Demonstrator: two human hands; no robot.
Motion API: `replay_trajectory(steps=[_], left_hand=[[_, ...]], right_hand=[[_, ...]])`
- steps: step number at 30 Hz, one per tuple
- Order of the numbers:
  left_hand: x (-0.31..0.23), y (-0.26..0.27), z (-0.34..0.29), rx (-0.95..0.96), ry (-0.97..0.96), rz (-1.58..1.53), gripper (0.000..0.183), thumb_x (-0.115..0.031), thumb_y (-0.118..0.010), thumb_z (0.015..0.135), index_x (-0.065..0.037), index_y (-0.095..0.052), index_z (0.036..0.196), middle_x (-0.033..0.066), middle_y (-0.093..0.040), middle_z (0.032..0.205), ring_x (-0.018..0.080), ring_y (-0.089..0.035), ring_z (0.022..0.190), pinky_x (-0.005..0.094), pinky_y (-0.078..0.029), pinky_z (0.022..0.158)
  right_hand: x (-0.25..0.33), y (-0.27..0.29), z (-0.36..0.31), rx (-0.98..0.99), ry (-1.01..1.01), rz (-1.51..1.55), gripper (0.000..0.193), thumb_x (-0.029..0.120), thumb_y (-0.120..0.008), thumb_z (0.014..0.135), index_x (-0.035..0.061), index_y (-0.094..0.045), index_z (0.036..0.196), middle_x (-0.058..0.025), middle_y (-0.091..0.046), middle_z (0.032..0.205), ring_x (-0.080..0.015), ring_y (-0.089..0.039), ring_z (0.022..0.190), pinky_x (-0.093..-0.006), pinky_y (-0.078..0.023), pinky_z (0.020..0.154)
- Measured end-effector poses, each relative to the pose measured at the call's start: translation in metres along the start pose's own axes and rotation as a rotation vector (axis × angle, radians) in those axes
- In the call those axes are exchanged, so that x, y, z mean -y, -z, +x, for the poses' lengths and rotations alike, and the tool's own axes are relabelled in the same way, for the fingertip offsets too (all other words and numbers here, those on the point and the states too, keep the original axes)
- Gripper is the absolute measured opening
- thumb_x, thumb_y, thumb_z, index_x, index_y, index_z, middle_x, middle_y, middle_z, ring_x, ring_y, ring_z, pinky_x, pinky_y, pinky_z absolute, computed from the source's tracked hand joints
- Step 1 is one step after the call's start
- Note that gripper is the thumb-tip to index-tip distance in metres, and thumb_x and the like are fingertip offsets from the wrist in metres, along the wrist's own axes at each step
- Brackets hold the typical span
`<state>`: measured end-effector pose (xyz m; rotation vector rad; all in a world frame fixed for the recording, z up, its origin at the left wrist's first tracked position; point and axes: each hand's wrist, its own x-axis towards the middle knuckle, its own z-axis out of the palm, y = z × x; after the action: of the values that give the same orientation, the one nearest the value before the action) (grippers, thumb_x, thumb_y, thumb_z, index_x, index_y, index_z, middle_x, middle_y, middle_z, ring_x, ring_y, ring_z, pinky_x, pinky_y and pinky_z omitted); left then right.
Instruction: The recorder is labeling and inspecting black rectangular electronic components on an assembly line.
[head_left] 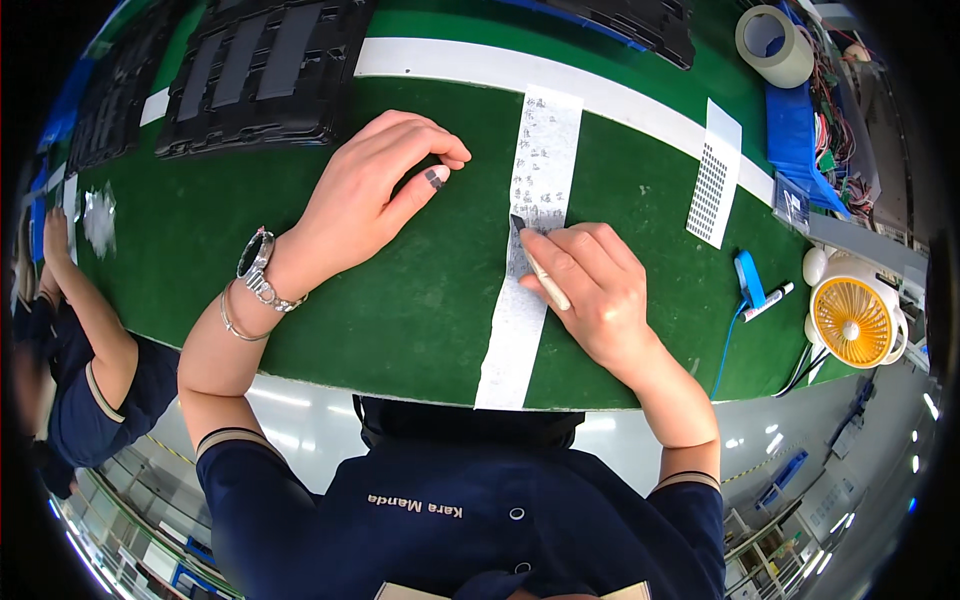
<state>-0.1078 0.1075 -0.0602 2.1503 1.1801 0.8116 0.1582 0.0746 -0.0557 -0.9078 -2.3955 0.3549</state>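
Observation:
A long white paper strip (502,340) with handwritten marks lies on the green work surface (400,320), running from the near edge toward the back. My right hand (600,290) is closed around a slim cream pen-like tool (547,278), its dark tip against or just over the written part of the strip; I cannot tell its exact kind. To the left of the strip is my left hand (375,190), fingers loosely bent and apart from the thumb, holding nothing. Small dark squares stick to its thumb tip. A metal watch and a bracelet are on that wrist.
Black trays (265,75) stand at the back left. On the right lie a sheet of small black squares (714,180), a marker (768,302) and a blue strap (747,280), near a yellow-and-white fan (850,320). A tape roll (775,45) sits farther back. Another person works at far left.

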Motion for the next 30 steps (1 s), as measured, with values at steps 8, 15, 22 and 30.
replay_trajectory(steps=[8,15,22,30], left_hand=[[0.0002,0.0004,0.0009,0.007,0.003,-0.002,0.016,-0.007,-0.060,0.089,-0.003,-0.064,0.104,0.0091,-0.068,0.097,0.0295,-0.061,0.104,0.0408,-0.049,0.091],[-0.0001,0.0005,0.0009,0.013,-0.003,0.011,0.016,-0.008,-0.059,0.090,-0.003,-0.064,0.104,0.0092,-0.068,0.097,0.0301,-0.061,0.106,0.0411,-0.048,0.092],[0.0009,0.0003,0.0006,0.014,-0.004,0.016,0.016,-0.007,-0.059,0.089,-0.003,-0.064,0.104,0.0091,-0.068,0.097,0.0298,-0.061,0.106,0.0410,-0.048,0.092],[0.0014,0.0012,-0.0001,0.022,-0.010,0.015,0.016,-0.007,-0.060,0.090,-0.003,-0.064,0.105,0.0088,-0.068,0.098,0.0298,-0.061,0.106,0.0406,-0.048,0.093]], right_hand=[[0.0037,0.0047,-0.0006,0.028,0.014,0.018,0.038,0.014,-0.080,0.068,-0.0002,-0.069,0.102,-0.0069,-0.062,0.088,-0.0231,-0.061,0.079,-0.0349,-0.052,0.068],[0.0049,0.0046,-0.0040,0.059,0.029,0.037,0.037,0.015,-0.079,0.069,0.0008,-0.069,0.101,-0.0054,-0.060,0.086,-0.0223,-0.060,0.078,-0.0345,-0.050,0.066],[0.0049,0.0057,-0.0058,0.073,0.046,0.054,0.035,0.015,-0.080,0.069,0.0008,-0.070,0.100,-0.0047,-0.059,0.084,-0.0214,-0.059,0.078,-0.0344,-0.049,0.065],[0.0062,0.0071,-0.0060,0.053,0.094,0.085,0.029,0.015,-0.078,0.071,-0.0001,-0.070,0.095,-0.0043,-0.059,0.078,-0.0202,-0.058,0.069,-0.0316,-0.050,0.059]])
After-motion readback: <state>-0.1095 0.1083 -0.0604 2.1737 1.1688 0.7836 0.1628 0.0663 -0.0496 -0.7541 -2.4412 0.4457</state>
